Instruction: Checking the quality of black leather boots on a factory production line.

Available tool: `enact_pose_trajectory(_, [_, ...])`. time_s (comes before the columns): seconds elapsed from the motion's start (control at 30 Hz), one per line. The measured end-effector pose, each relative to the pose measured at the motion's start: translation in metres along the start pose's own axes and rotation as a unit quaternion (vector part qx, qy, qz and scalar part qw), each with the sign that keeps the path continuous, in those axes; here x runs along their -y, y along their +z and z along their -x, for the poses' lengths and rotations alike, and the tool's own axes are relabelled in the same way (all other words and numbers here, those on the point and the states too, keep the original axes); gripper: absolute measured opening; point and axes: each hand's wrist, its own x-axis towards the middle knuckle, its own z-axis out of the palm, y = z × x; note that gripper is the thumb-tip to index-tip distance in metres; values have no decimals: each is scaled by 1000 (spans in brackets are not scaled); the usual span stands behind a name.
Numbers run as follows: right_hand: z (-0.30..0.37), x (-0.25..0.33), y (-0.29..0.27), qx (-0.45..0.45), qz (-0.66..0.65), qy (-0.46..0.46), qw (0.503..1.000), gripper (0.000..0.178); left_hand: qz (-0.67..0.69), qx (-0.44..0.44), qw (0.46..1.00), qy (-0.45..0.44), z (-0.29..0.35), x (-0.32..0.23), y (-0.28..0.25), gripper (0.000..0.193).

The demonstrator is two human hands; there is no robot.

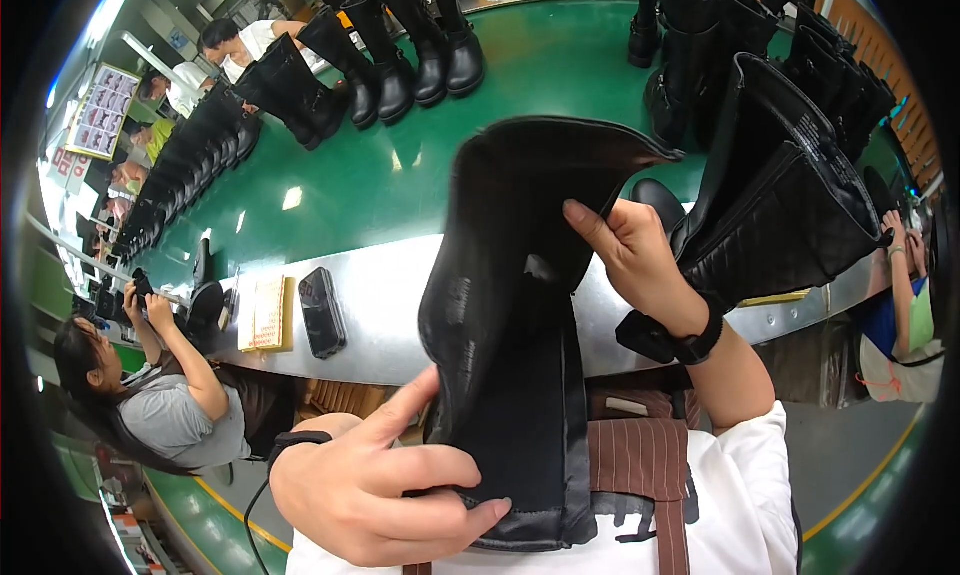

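Before my body I hold a black boot with its tall shaft spread wide, so that its dark lining faces me. The boot's foot part cannot be made out. My right hand grips the far right edge of the shaft, its thumb lying on the inner side. At the near left edge, my left hand is closed on the shaft, index finger along the outer side and thumb by the near end. Just right of my right hand, another tall black boot leans with its opening toward me.
A green worktable with a metal near edge bears a black phone and a yellow-edged pad. Black boots line its far side, with more at right. A co-worker sits at left; another person's arm shows at right.
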Motion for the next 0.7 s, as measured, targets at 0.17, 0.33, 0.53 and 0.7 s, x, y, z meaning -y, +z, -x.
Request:
enact_pose_trajectory(0.17, [1, 6, 9, -102, 63, -67, 991, 31, -231, -251, 933, -116, -3, 20, -13, 33])
enact_pose_trajectory(0.33, [8, -10, 19, -64, 153, -122, 979, 20, -169, -448, 864, -156, 0, 73, 57, 107])
enact_pose_trajectory(0.53, [34, -60, 5, 141, 71, 116, 981, 31, 146, -407, 827, -359, 39, 78, 161, 42])
enact_pose_trajectory(0.7, [32, -96, 36, 224, -20, 212, 951, 30, 232, -374, 791, -425, 56, 87, 209, 27])
